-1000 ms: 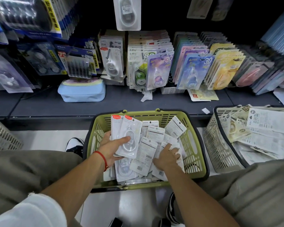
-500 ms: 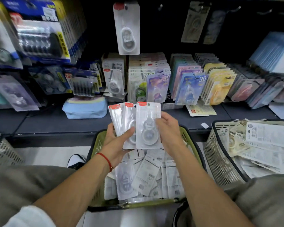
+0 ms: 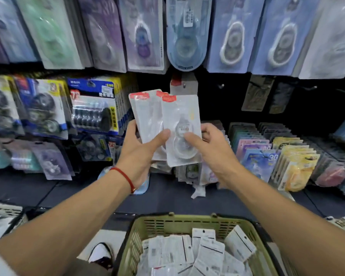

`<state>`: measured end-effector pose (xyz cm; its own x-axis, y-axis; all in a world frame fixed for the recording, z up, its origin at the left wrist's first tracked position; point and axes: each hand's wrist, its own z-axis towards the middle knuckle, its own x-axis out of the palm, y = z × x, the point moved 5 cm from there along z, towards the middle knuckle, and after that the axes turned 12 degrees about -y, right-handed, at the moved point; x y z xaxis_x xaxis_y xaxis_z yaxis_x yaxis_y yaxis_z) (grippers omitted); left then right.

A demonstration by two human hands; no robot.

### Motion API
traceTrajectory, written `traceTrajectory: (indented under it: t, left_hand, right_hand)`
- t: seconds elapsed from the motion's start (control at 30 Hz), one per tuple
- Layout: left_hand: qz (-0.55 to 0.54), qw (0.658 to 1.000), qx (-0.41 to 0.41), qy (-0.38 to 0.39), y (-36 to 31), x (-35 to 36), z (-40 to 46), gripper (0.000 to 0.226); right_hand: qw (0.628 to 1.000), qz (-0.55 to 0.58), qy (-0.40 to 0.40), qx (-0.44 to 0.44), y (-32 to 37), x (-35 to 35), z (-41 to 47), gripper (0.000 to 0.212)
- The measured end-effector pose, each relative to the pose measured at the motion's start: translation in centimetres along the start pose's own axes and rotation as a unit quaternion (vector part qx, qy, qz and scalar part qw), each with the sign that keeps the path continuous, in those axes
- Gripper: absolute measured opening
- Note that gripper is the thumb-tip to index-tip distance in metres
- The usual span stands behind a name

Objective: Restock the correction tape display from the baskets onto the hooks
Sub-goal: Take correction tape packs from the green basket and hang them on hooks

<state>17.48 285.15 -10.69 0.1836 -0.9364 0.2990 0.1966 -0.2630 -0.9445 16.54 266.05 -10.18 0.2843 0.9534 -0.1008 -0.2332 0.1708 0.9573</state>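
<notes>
Shelving is dark grey, a flat shelf deck (image 3: 187, 198) running across the middle, with a black back panel above it packed with hanging stationery: pastel blister packs (image 3: 143, 36) along 12 o'clock, blue and yellow refill packs (image 3: 94, 108) at about 9 o'clock, and rows of purple, blue and yellow carded tapes (image 3: 277, 156) standing on the deck at 3 o'clock. Down at 6 o'clock sits the green basket (image 3: 187, 224), full of white packets lying back side up, and a black and white shoe (image 3: 100, 253) pokes out on the pale floor just left of it. Whole upper row is pretty smeared with blur so labels are unreadable, the basket's near edge is cut off by the frame, and a white packet on a hook (image 3: 182, 84) is mostly hidden behind the ones being held. Hands now: the left hand (image 3: 135, 154), red string on the wrist, grips a fanned stack of correction tape packets (image 3: 147, 116) with the thumb across the front, held up dead centre in front of the back panel. The right hand (image 3: 209, 148) pinches the front packet (image 3: 179, 132) of that fan by its right edge, thumb on its face, fingers curled behind.
</notes>
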Motion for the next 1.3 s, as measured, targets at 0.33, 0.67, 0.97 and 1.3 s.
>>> traceTrajectory:
  t: [0.33, 0.67, 0.97, 1.3]
  left_hand:
    - [0.022, 0.985, 0.11, -0.134, -0.1, -2.0, 2.5, 0.06]
    - [0.018, 0.981, 0.121, -0.149, -0.7, -2.6, 2.2, 0.06]
    - [-0.031, 0.997, 0.023, -0.067, -0.3, -0.1, 0.6, 0.068]
    - [-0.007, 0.995, 0.018, -0.099, 0.3, -1.5, 1.3, 0.051]
  right_hand:
    - [0.991, -0.071, -0.086, -0.078, 0.6, 1.1, 5.2, 0.019]
    - [0.969, -0.203, -0.119, -0.073, 0.2, 1.1, 6.3, 0.046]
    - [0.98, -0.148, 0.106, -0.08, 0.5, 4.6, 4.1, 0.039]
    - [0.993, 0.012, -0.092, -0.073, 0.5, 1.4, 5.1, 0.035]
